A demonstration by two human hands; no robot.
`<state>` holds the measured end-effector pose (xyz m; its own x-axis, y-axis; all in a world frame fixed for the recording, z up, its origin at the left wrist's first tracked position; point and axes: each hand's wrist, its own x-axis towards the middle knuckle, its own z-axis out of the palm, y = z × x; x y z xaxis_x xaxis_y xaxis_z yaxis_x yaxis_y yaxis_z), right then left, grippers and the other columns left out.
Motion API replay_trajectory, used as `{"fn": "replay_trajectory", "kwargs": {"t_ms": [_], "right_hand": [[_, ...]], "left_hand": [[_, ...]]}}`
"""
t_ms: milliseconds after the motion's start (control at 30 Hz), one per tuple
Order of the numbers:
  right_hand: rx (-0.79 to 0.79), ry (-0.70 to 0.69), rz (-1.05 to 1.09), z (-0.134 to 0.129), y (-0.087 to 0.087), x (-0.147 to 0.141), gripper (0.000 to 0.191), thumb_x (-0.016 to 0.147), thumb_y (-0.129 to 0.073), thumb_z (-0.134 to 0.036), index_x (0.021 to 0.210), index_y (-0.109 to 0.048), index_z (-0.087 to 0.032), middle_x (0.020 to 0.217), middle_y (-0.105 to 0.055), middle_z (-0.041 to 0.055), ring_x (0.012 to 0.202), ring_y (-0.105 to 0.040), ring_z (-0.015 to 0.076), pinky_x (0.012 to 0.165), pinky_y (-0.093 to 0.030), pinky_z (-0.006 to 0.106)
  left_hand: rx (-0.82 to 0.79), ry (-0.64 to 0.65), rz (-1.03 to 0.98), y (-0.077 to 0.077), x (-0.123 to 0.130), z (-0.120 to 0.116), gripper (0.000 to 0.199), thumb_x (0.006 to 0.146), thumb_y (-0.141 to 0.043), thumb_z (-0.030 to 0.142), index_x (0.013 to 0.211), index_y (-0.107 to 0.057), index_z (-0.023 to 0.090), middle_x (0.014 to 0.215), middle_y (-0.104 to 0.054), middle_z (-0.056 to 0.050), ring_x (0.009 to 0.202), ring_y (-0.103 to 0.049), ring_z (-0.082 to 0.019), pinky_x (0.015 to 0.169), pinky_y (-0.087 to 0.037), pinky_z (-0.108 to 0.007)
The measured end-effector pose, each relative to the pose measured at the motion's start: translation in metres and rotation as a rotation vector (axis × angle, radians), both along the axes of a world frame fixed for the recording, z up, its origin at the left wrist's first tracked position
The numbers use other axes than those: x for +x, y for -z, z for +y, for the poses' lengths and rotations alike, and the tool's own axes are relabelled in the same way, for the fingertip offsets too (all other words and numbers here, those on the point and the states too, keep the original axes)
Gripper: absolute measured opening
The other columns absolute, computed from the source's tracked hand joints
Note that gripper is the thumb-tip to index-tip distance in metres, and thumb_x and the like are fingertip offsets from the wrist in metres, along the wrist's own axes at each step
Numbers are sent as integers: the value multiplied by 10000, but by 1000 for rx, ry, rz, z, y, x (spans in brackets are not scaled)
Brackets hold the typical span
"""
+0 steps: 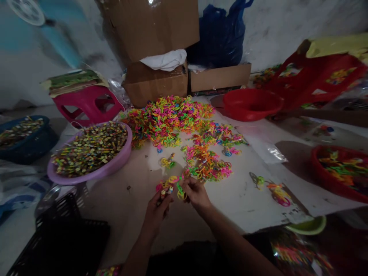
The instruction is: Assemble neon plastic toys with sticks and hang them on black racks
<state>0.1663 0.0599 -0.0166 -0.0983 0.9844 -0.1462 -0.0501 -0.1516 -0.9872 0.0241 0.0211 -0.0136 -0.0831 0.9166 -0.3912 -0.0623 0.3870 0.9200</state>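
At the near middle of the table, my left hand [157, 210] is closed around a few short, thin sticks [166, 191] with pale ends. Yellow and pink plastic pieces [172, 179] show just beyond its fingertips. Close by on the right, my right hand [196, 194] pinches a small bright plastic piece [180, 188], green and yellow, whose exact kind I cannot make out. Past both hands lies a loose spread of small looped plastic pieces [208, 163]. It runs back into a big heap of the same neon pieces [172, 115].
Left stands a purple basin [129, 143] of striped sticks, near a pink stool [86, 103] and a black crate [69, 237]. Cardboard boxes [156, 82] back the heap. Red basins [253, 105] stand at the back right and far right. Several loose pieces [278, 193] lie right.
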Motion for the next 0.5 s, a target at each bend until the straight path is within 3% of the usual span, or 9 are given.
{"fn": "replay_trajectory", "kwargs": {"t_ms": [100, 167, 267, 500], "right_hand": [[45, 34, -4, -9, 2, -6, 366, 717, -510, -548, 617, -421, -208, 423, -387, -79, 337, -355, 68, 342, -317, 193], [94, 51, -54, -12, 4, -6, 355, 727, -508, -523, 594, -421, -207, 414, -358, -78, 349, -326, 66, 344, -285, 192], [125, 59, -59, -14, 2, -3, 345, 748, -492, -494, 578, -399, -208, 424, -347, -74, 364, -320, 64, 357, -277, 190], [150, 62, -74, -14, -7, 1, 338, 760, -481, -476, 577, -390, -207, 435, -344, -71, 384, -326, 67, 381, -275, 190]], "left_hand": [[91, 52, 76, -1, 6, 1, 432, 688, -635, 406, 1070, -602, 209, 574, -546, 52, 439, -440, -57, 415, -327, -164], [188, 75, 159, -4, 8, 2, 353, 678, -648, 368, 993, -651, 207, 749, -646, -4, 655, -579, -118, 589, -440, -204], [260, 81, 232, -10, 8, 2, 290, 667, -656, 330, 930, -680, 210, 1016, -659, -40, 967, -577, -197, 848, -419, -272], [267, 132, 282, -14, 3, 0, 284, 688, -638, 308, 953, -672, 212, 1030, -658, -31, 984, -574, -204, 887, -400, -291]]}}
